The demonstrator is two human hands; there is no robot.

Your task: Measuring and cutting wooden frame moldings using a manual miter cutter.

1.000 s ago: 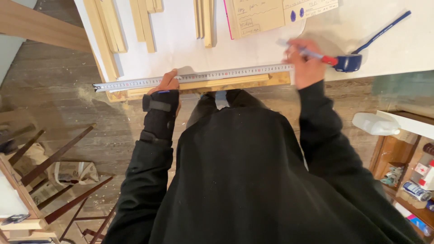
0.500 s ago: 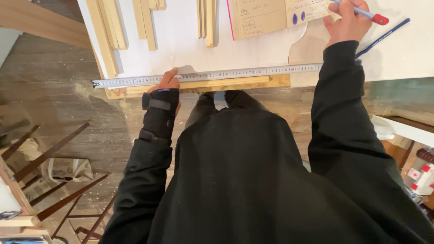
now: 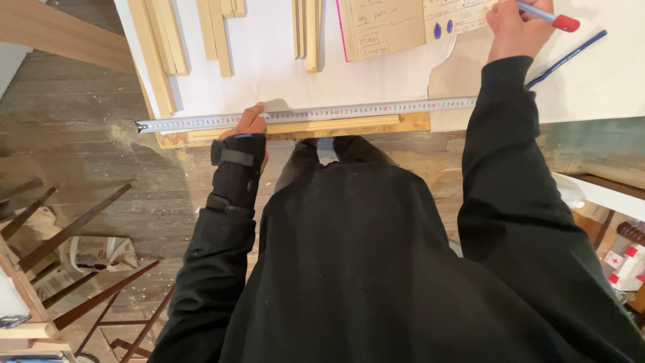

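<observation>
Two hands: left [image 3: 247, 124] fingers pressing tape measure [image 3: 309, 114], right [image 3: 514, 27] fingers clamped on pen [image 3: 547, 16]

Bare white table [image 3: 269, 67] lies between wood strips [image 3: 161, 40] and measuring tape [image 3: 316, 114].

One tape measure [image 3: 306, 114] under the left hand [image 3: 247, 124], one pen [image 3: 545, 16] in the right hand [image 3: 516, 25], two paper sheets [image 3: 383, 27] beside it, several wooden strips [image 3: 161, 40] beyond the left.
</observation>
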